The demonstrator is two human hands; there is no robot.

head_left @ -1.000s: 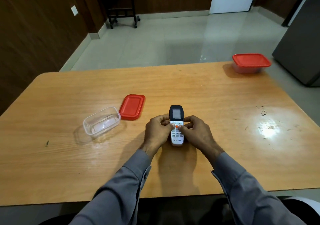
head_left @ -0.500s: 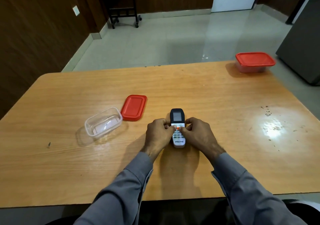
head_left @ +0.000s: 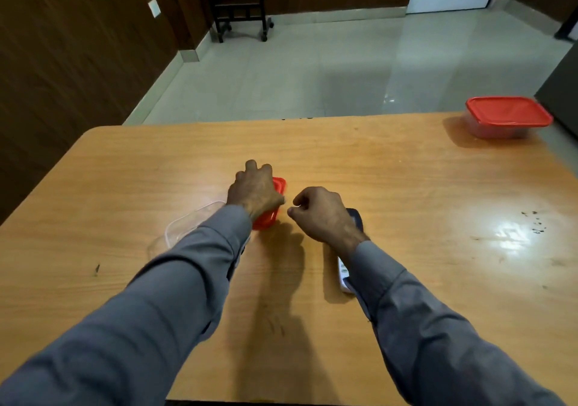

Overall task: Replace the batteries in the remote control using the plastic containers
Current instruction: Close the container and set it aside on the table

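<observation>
The remote control [head_left: 343, 275] lies on the wooden table [head_left: 422, 193], mostly hidden under my right wrist and sleeve; only its dark top and white lower end show. My right hand [head_left: 322, 213] hovers just above and left of it, fingers curled in, with nothing visible in them. My left hand [head_left: 255, 191] lies over the loose red lid [head_left: 279, 185], fingers bent over its far edge. The open clear plastic container [head_left: 187, 224] stands left of the lid, partly behind my left sleeve.
A second clear container with a red lid on it [head_left: 508, 118] stands at the table's far right corner. Beyond the table are a tiled floor, a dark wheeled stand [head_left: 239, 14] and wood-panelled walls. A glare patch and dark specks mark the table's right side.
Both hands have let go of the remote, which now lies on the table. My left hand has moved left onto the red lid and my right hand has lifted off the buttons.
</observation>
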